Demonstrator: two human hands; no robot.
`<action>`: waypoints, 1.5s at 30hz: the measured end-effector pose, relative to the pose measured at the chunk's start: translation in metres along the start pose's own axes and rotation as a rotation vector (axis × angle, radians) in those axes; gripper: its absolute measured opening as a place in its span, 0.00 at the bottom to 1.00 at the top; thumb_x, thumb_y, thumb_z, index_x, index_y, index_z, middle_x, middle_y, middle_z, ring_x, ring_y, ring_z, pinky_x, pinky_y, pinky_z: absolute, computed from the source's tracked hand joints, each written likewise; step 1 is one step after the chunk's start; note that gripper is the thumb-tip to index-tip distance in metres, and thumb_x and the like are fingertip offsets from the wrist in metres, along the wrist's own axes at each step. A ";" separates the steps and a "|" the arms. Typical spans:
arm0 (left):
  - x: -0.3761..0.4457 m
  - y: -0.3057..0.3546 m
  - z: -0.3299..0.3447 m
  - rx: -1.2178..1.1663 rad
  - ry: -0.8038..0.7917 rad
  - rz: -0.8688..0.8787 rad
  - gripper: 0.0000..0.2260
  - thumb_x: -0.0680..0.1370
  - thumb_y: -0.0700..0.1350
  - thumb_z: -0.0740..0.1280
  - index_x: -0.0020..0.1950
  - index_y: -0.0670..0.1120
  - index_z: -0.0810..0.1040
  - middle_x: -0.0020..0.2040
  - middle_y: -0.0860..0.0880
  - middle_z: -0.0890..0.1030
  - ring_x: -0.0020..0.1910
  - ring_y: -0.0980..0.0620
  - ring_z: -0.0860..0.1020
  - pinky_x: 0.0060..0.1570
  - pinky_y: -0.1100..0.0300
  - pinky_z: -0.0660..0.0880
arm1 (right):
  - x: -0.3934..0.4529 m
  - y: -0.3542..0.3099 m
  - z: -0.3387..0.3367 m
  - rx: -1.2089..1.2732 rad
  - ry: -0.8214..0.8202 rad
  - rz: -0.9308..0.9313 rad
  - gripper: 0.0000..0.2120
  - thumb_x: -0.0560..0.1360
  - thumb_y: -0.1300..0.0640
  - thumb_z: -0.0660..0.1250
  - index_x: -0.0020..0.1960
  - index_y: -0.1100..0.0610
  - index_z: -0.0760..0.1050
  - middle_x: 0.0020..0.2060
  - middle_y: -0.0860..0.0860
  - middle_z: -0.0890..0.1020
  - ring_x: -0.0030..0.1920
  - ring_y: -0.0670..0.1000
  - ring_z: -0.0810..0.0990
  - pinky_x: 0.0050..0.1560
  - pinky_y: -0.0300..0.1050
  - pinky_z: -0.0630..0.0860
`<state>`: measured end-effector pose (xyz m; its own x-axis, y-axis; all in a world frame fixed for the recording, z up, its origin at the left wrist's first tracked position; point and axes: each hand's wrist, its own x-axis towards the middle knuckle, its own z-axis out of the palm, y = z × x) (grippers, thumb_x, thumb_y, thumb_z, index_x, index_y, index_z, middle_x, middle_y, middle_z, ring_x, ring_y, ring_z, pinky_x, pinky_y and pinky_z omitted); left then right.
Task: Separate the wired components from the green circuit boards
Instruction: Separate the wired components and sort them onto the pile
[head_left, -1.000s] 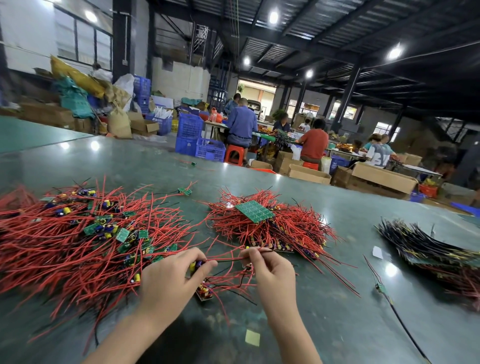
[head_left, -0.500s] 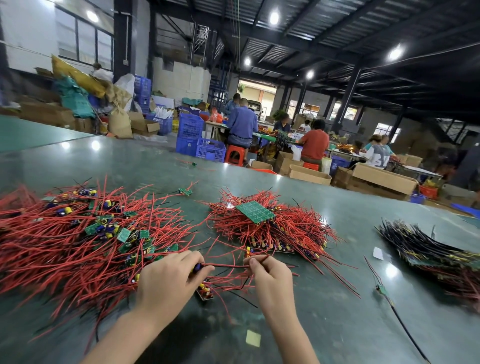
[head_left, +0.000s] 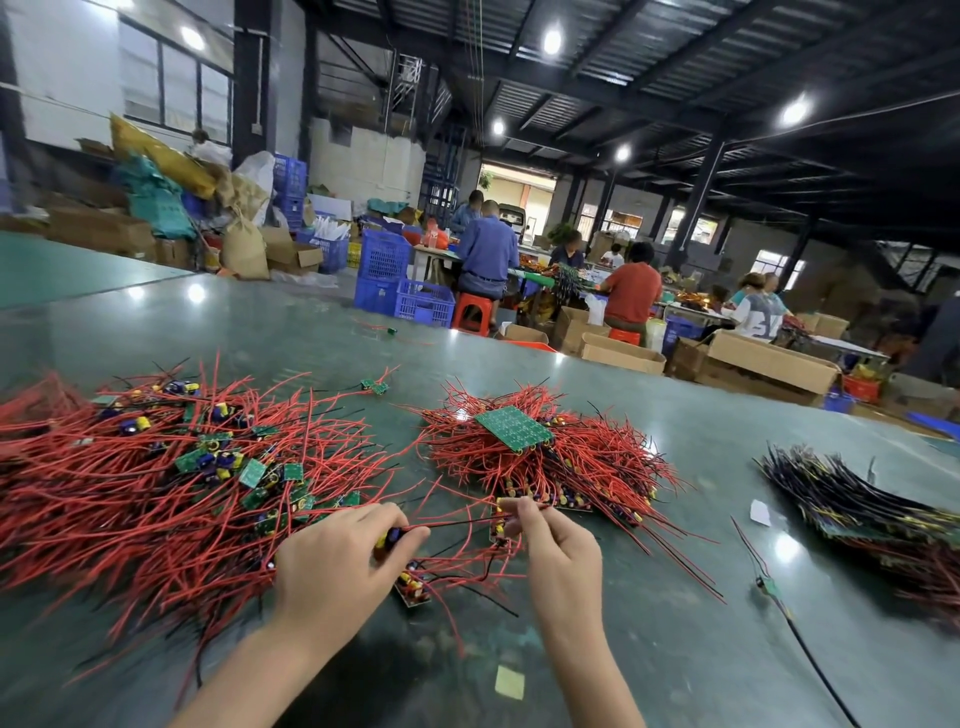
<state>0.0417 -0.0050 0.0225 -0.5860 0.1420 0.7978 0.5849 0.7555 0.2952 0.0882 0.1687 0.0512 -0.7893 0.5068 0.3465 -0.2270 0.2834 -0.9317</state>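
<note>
**Hands pulling a red wire over a table of wire piles**

On the far left of the dark green table lies a broad heap of red wires, with small green circuit boards and blue-and-yellow parts scattered through its middle. A little beyond its far edge, apart from the heap, sits a loose pair of tiny green boards.

At the near edge of that heap the left hand has its fingers curled round a small blue and yellow part, pinched at the fingertips. From it a red wire runs across to the right hand, which pinches the other end between thumb and forefinger, raised just above the table. Below and between the two hands a small board with yellow parts lies on the table; whether it is joined to the held wire is hard to tell.

Behind the right hand is a second, rounder pile of red wires, with a larger green board lying tilted on top of it.

Near the front edge, below the hands, is a small pale yellow square. Further right a single black wire with a tiny green piece on it trails across the table, and a white scrap lies beside it. At the far right is a stack of dark wires.

Beyond the table, people sit working at benches among blue crates and cardboard boxes.
</note>
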 end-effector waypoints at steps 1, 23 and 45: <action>0.000 0.001 0.000 -0.008 -0.001 0.003 0.22 0.76 0.63 0.54 0.30 0.53 0.75 0.24 0.58 0.73 0.24 0.62 0.72 0.17 0.67 0.61 | 0.001 -0.001 0.000 0.090 -0.011 0.059 0.17 0.79 0.57 0.61 0.36 0.53 0.84 0.29 0.48 0.82 0.31 0.40 0.75 0.34 0.31 0.69; -0.010 0.006 0.014 -0.018 0.023 0.205 0.14 0.75 0.59 0.60 0.35 0.53 0.77 0.30 0.59 0.75 0.29 0.60 0.74 0.22 0.67 0.62 | 0.004 -0.003 -0.001 0.829 0.028 0.488 0.17 0.80 0.54 0.56 0.50 0.65 0.78 0.23 0.47 0.62 0.24 0.45 0.57 0.31 0.40 0.54; -0.007 0.007 0.009 -0.592 0.281 0.118 0.07 0.78 0.40 0.59 0.52 0.48 0.74 0.61 0.55 0.70 0.59 0.57 0.73 0.62 0.66 0.67 | 0.014 -0.007 -0.021 1.057 -0.219 0.393 0.12 0.69 0.49 0.65 0.41 0.56 0.84 0.29 0.50 0.74 0.28 0.48 0.68 0.32 0.40 0.68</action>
<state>0.0452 0.0051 0.0139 -0.3776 -0.0303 0.9255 0.8925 0.2545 0.3724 0.0904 0.1914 0.0648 -0.9705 0.2269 0.0821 -0.2266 -0.7402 -0.6331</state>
